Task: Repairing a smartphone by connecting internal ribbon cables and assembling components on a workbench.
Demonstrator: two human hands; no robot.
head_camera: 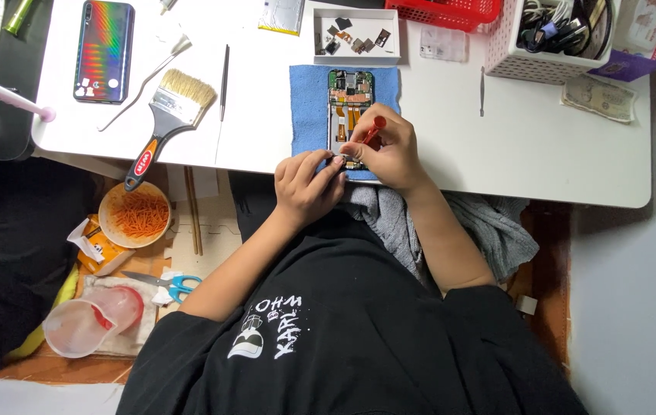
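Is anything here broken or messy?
The phone on the blue cloth lies open with its back off and insides showing. Small loose parts sit in the white tray. Nothing looks spilled.

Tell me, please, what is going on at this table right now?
A person sits at a white table working on an opened phone that lies on a blue cloth. The right hand holds a red-handled tool at the phone's lower end, while the left hand steadies that end with its fingertips. Small removed parts sit in a white tray behind the phone. A paintbrush and a second phone lie off to the side.
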